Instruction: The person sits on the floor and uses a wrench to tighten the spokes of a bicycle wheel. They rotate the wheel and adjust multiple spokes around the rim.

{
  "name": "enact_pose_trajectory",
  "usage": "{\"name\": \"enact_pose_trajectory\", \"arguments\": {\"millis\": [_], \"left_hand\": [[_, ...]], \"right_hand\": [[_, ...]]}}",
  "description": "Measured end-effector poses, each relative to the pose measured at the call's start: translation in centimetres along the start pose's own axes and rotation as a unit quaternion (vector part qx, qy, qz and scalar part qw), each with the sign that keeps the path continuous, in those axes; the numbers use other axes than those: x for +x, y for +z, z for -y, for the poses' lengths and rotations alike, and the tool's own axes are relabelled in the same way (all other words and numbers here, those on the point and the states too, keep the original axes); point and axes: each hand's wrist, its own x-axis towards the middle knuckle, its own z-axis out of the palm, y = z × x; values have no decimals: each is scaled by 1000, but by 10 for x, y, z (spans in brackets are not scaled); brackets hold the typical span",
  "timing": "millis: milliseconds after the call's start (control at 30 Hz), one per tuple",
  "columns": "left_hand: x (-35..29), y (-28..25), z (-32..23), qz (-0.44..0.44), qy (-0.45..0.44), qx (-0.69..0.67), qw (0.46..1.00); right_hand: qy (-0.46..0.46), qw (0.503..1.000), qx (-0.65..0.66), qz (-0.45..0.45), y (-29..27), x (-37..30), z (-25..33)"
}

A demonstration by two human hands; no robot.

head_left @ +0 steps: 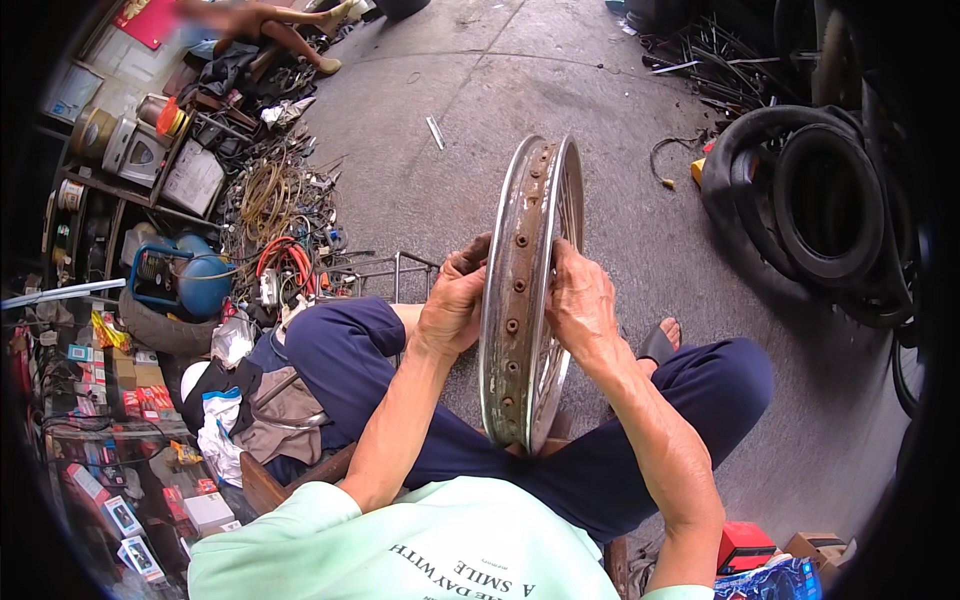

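Note:
A spoked wheel rim [516, 290] stands upright between my thighs, without a tyre. Its channel is brown with rust, a row of spoke nipples runs along it, and the edges are bare metal. My left hand [455, 300] is closed against the wheel's left side, fingertips partly hidden behind the rim edge. On the other side my right hand [580, 295] grips at the spokes, fingers curled and partly covered by the rim. Spokes [556, 390] show along the right side below that hand. Whether either hand holds a small tool cannot be seen.
Black tyres and tubes [825, 205] are piled at the right. A blue air compressor [198, 280], tangled cables [265, 205] and shelves crowd the left, with small boxes [120, 515] nearer me. A person [285, 40] sits at the far left. A red box [745, 547] lies lower right.

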Motion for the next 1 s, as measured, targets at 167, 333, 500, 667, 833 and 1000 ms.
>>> {"name": "enact_pose_trajectory", "arguments": {"millis": [167,333,500,667,833,1000], "left_hand": [[19,7,2,10,125,201,971],[16,17,-9,-16,206,447,870],[5,19,-2,-56,233,417,877],[18,0,-24,16,54,240,969],[34,5,-32,-15,42,232,972],[19,6,-16,-12,84,279,956]], "right_hand": [[4,999,-42,-7,-5,-1,1],[-12,999,-48,2,-4,-6,0],[-9,998,-49,38,-5,-8,3],[-12,998,-33,44,-4,-9,6],[-13,997,-52,51,-1,-6,8],[-46,998,-33,-8,-1,-4,6]]}}
